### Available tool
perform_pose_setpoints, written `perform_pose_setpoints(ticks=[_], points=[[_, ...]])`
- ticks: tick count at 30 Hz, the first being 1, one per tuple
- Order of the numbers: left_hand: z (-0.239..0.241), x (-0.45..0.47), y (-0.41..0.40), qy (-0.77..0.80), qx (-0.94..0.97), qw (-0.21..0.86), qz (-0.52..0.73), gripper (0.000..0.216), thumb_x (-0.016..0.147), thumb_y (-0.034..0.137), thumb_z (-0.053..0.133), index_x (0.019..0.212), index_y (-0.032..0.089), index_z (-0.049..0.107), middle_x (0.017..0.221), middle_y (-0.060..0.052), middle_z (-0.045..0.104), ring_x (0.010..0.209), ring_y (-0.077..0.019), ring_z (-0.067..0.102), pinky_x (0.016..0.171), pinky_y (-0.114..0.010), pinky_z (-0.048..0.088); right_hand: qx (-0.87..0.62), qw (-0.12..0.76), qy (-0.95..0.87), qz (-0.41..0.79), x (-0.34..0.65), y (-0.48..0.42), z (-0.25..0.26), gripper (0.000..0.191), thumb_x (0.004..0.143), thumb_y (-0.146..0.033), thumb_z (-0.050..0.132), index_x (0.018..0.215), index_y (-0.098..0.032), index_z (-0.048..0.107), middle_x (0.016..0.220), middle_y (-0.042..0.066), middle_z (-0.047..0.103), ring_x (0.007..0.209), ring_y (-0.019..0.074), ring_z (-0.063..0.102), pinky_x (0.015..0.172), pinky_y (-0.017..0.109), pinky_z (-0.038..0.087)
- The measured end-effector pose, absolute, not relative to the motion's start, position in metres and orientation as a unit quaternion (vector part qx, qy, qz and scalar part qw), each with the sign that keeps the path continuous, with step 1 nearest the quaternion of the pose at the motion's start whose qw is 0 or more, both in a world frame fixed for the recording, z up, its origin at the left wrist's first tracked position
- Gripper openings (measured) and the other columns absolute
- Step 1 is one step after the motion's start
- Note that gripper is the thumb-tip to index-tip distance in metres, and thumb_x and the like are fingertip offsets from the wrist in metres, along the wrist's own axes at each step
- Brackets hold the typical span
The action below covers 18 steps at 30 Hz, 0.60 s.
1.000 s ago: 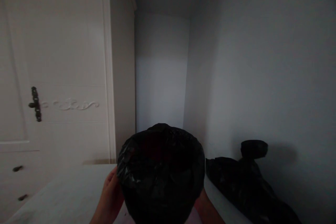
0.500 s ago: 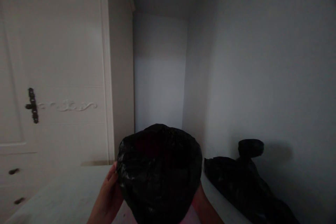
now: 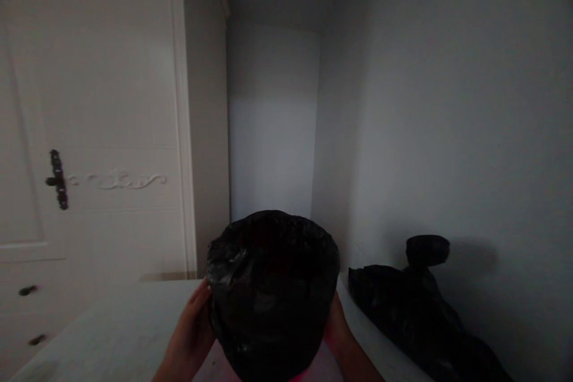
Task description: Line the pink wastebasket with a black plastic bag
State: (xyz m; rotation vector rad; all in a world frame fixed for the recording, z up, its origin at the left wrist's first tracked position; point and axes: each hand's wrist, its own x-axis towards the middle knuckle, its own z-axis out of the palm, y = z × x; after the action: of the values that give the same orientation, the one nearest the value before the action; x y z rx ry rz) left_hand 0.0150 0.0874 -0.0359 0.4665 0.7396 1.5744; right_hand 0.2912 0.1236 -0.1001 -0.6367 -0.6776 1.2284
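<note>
A bin lined with a black plastic bag point(image 3: 273, 310) stands upright in the lower middle of the head view, its wide mouth facing up. The bag is folded over the rim and covers the sides. Pink shows low down beneath it. My left hand point(image 3: 194, 325) presses against its left side, fingers partly hidden behind the plastic. On the other side my right hand point(image 3: 336, 325) holds it too, with most of its fingers out of sight. The inside of the mouth is too dark to make out.
Bunched black plastic point(image 3: 416, 310) lies at the right against the grey wall point(image 3: 470, 131), with a dark rolled piece point(image 3: 427, 250) on top. A pale surface point(image 3: 125, 322) spreads under my hands. A white wardrobe point(image 3: 120, 101) with dark handles stands at the left.
The bag's mouth looks slightly narrower and rounder, and the plastic lies closer to the sides. Both hands have shifted a little while staying on the sides.
</note>
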Motion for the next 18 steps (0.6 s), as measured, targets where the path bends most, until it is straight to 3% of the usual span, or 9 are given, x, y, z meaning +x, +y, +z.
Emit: perform_pose_setpoints(ticks=[4,8,13,18], points=[[-0.058,0.016,0.098,0.376,0.262,0.583,0.671,0.042,0.063,0.025,0.090,0.103,0.019,0.079,0.098,-0.008,0.085,0.094,-0.0316,0.081,0.085,-0.039,0.066,-0.296,0.712,-0.298,0.562,0.291,0.125,-0.102,0.050,0.064,-0.053,0.093,0.108,-0.031,0.084,0.109,0.007,0.083,0.103,0.0355,0.077,0.090,0.045,0.062],[-0.081,0.014,0.110,0.406,0.326,0.511,0.684,0.033,0.066,0.041,0.084,0.091,0.020,0.080,0.105,-0.008,0.084,0.121,-0.0360,0.072,0.103,-0.045,0.059,-0.296,0.723,-0.303,0.546,0.290,0.127,-0.101,0.049,0.059,-0.043,0.095,0.106,-0.032,0.084,0.109,0.005,0.084,0.101,0.0325,0.077,0.091,0.041,0.061],[-0.100,0.014,0.114,0.480,0.342,0.465,0.660,0.041,0.066,0.054,0.079,0.087,0.020,0.080,0.106,-0.015,0.082,0.128,-0.0440,0.065,0.116,-0.058,0.045,-0.350,0.705,-0.321,0.526,0.291,0.126,-0.102,0.034,0.059,-0.047,0.093,0.084,-0.026,0.085,0.088,0.006,0.083,0.080,0.0314,0.076,0.083,0.044,0.063],[-0.105,0.021,0.109,0.470,0.353,0.498,0.638,0.045,0.069,0.058,0.073,0.093,0.020,0.081,0.120,-0.016,0.081,0.134,-0.0440,0.061,0.120,-0.059,0.042,-0.372,0.701,-0.303,0.528,0.291,0.121,-0.096,0.037,0.058,-0.056,0.092,0.072,-0.024,0.083,0.075,0.005,0.080,0.068,0.0276,0.072,0.073,0.040,0.063]])
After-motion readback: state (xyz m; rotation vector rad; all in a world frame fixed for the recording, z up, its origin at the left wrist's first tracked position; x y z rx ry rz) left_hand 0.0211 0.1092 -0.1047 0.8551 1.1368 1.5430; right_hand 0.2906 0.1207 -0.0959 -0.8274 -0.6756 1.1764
